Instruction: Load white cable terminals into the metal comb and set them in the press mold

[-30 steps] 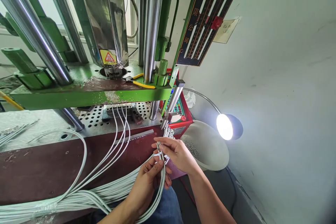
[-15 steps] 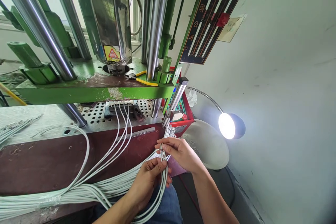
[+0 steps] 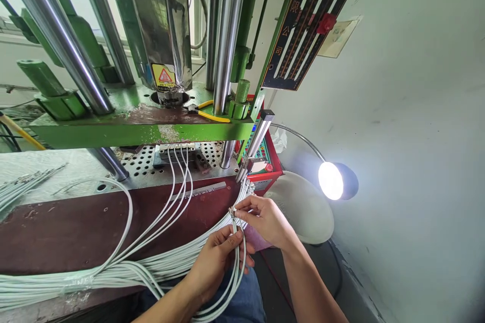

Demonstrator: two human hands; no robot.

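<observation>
My left hand [image 3: 222, 255] is closed around a few white cables [image 3: 228, 297] just below their ends, over my lap. These cables loop down and back to the left. My right hand [image 3: 267, 222] pinches the end of one cable between thumb and fingertips, beside the small metal-tipped ends [image 3: 232, 213]. Fingers partly hide those tips. Behind my hands, a thick bundle of white cables [image 3: 182, 258] runs across the brown board [image 3: 68, 232]. Several cables lead up from it into a metal mould [image 3: 162, 157] under the green press plate [image 3: 147, 135].
Yellow-handled cutters [image 3: 212, 117] lie on the press plate. A metal strip [image 3: 208, 189] rests on the board. To the right are a red control box [image 3: 278, 156], a lit lamp [image 3: 331, 181] and a white basin [image 3: 314, 217]. More cables [image 3: 30, 186] lie at the left.
My right hand has shifted slightly, and one cable now stands apart from the others at the right. My left hand keeps its hold. The whole view has moved a little.
</observation>
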